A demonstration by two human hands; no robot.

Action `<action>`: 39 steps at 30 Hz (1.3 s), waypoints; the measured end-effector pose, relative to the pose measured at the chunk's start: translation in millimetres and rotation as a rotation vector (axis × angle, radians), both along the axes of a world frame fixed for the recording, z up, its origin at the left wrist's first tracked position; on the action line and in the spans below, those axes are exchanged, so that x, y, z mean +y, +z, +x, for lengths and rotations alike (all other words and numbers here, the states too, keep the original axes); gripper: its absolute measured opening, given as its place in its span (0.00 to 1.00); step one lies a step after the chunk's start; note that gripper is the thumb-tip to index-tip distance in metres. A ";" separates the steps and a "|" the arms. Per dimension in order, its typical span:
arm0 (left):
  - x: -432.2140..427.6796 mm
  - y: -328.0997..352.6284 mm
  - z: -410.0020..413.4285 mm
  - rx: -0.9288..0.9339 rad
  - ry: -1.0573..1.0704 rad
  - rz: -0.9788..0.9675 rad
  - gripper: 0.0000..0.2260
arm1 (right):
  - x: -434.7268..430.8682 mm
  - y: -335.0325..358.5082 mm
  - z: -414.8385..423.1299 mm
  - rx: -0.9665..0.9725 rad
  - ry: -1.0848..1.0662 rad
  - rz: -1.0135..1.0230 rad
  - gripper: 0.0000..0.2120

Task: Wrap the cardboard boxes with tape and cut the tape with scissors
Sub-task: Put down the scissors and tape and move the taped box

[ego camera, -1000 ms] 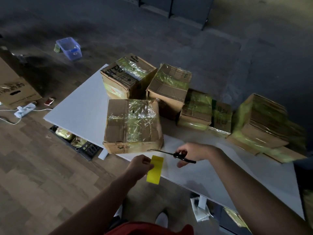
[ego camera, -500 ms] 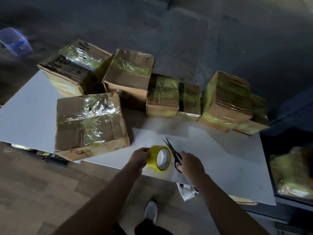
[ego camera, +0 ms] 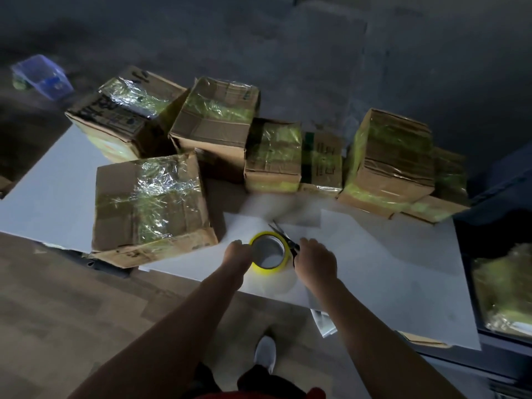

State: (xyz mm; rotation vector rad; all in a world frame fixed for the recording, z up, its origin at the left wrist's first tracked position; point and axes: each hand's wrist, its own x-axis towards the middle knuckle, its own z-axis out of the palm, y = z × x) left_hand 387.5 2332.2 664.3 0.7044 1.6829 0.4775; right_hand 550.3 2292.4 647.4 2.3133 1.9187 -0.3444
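A view looked down from a person's head onto a white surface in dim light, with two bare forearms reaching in from the bottom of the frame. The left hand had its fingers curled over the left rim of a yellow tape roll, gripping it. The roll sat tilted near the front edge of the surface, its open core facing up toward the camera. The right hand, seen from the back, was just beside the right edge of the roll, with its fingers closed around the dark handles of a pair of scissors. The blades pointed away from the person, slightly parted, and crossed above the top right rim of the roll. To the left of the hands lay the nearest cardboard box, banded with shiny tape across its top and jutting a little over the front edge of the surface. Behind it, a row of more taped boxes ran across the back: a printed box at the far left, a tilted box next to it, a lower box in the middle, and a stacked box toward the right. A blue plastic container sat on the dark floor at upper left. A white shoe showed on the wooden floor between the arms.
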 end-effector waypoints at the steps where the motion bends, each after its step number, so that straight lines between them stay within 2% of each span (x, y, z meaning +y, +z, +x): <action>1: -0.8 3.4 0.3 0.070 -0.081 0.039 0.11 | 3.3 3.0 -1.4 0.020 0.002 0.019 0.12; 5: 4.0 15.7 -3.1 0.181 -0.208 0.210 0.13 | 21.1 16.2 -17.1 0.079 0.061 0.104 0.13; 7: 2.7 29.9 -8.3 0.247 -0.279 0.278 0.08 | 31.6 23.0 -31.9 0.087 0.105 0.131 0.13; 8: 3.4 34.6 -13.8 0.222 -0.274 0.296 0.07 | 36.9 26.2 -40.5 0.099 0.111 0.142 0.13; 10: 5.8 44.6 -26.5 0.211 -0.289 0.378 0.12 | 46.8 31.0 -59.2 0.116 0.133 0.146 0.13; 13: 10.4 58.4 -60.6 0.447 -0.421 0.620 0.08 | 56.2 33.5 -92.3 0.112 0.214 0.218 0.13; 15: 16.0 63.7 -93.4 0.610 -0.511 0.793 0.05 | 60.2 38.7 -114.8 0.198 0.161 0.286 0.12; 18: 25.8 59.6 -150.0 0.733 -0.684 1.003 0.02 | 67.3 46.9 -147.2 0.382 0.060 0.328 0.13; 22: 36.2 38.3 -204.7 0.783 -0.889 1.104 0.07 | 75.7 50.8 -186.3 0.385 -0.027 0.242 0.13; 26: 46.6 23.3 -221.5 0.859 -1.108 1.216 0.15 | 77.3 44.9 -211.5 0.365 -0.087 0.183 0.22; 28: 48.9 19.5 -221.9 0.915 -1.178 1.198 0.20 | 75.9 42.1 -218.8 0.459 -0.204 0.190 0.28; 30: 50.0 21.1 -219.5 0.930 -1.222 1.110 0.24 | 75.9 42.3 -224.2 0.646 -0.365 0.173 0.32; 32: 53.6 19.9 -218.3 0.852 -1.260 1.039 0.28 | 76.9 42.0 -227.0 0.768 -0.452 0.165 0.32; 34: 58.4 26.7 -221.7 0.689 -1.225 1.013 0.23 | 80.2 41.8 -225.3 0.782 -0.462 0.147 0.29; 36: 69.3 35.9 -231.7 0.684 -1.041 1.126 0.16 | 84.5 43.6 -217.3 0.710 -0.429 0.085 0.28; 37: 79.5 37.7 -239.5 0.753 -0.949 1.141 0.16 | 86.5 44.7 -211.9 0.667 -0.405 0.044 0.31; 39: 105.2 39.2 -257.9 0.839 -0.878 0.970 0.26 | 88.8 47.5 -201.0 0.618 -0.350 -0.042 0.38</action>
